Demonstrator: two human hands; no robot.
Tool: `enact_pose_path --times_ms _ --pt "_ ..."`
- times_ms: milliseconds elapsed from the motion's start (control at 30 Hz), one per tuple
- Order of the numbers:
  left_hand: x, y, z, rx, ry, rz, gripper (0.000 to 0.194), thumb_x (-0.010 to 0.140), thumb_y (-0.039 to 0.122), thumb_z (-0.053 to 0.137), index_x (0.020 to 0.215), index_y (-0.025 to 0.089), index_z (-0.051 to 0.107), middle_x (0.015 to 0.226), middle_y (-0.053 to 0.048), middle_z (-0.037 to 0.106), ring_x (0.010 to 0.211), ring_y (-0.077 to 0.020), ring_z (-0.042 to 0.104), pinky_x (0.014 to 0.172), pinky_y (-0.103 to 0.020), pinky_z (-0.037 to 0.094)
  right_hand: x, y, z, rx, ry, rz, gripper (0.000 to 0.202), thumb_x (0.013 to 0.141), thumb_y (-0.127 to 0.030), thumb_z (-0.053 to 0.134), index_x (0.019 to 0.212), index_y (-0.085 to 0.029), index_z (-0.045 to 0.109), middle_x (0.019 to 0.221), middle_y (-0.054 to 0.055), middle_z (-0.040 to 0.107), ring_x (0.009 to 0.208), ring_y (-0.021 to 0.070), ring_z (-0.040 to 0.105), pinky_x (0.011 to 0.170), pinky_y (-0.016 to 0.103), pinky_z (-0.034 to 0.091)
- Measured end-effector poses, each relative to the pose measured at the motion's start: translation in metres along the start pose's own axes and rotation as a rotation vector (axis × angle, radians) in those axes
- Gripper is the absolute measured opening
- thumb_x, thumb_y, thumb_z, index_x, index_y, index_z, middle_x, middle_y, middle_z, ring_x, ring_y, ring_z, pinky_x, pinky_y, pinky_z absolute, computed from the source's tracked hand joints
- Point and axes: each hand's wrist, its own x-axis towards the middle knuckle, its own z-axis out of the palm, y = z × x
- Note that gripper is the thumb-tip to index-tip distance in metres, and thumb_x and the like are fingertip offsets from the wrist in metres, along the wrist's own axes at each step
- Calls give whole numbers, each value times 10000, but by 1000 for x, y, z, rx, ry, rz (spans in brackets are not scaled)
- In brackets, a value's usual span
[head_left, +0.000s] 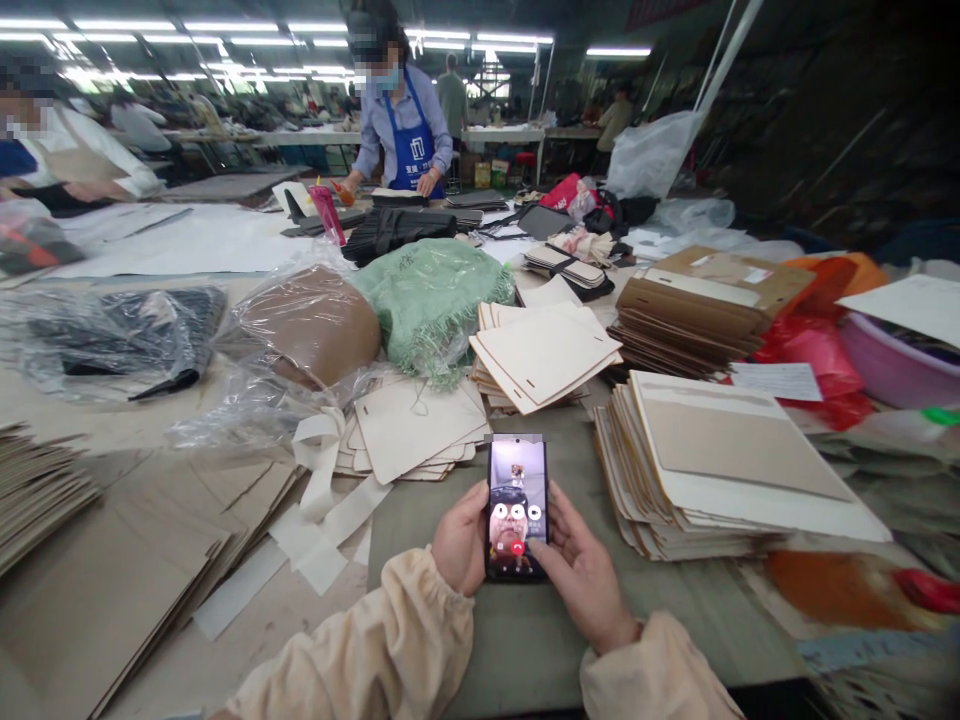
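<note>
A smartphone [517,508] with a lit video-call screen is held upright between both hands, over a grey-green work surface [450,510]. My left hand [461,540] grips its left edge, with the fingers partly hidden behind it. Along the right edge, my right hand [585,575] is closed on the phone, its thumb over the lower right of the screen near the red call button. Just beyond the phone lie cream panels [420,425] in a loose pile and another stack of slotted cream panels [544,350].
Right of my hands stands a tall stack of panels [712,470]; brown pieces [682,315] are piled behind it. Plastic-wrapped brown material [307,320] and a green bundle [435,295] lie ahead. Pale strips [315,540] are at left. A co-worker in a blue apron [412,140] stands across the table.
</note>
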Motion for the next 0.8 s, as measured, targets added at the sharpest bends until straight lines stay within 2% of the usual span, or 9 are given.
enact_pose_path --times_ms 300,800 --pt "-1 2 3 0 9 -1 246 847 301 560 985 120 651 972 -113 689 901 -249 644 931 -428 443 -1 1 0 17 9 -16 661 829 -289 667 1410 -246 356 1384 107 467 1284 269 420 994 426 462" --pt "-1 2 3 39 7 8 255 821 318 598 981 127 657 976 -107 690 871 -241 648 894 -410 461 -2 3 0 35 16 -32 648 820 -281 672 1399 -238 386 1379 113 472 1252 272 460 1018 459 432"
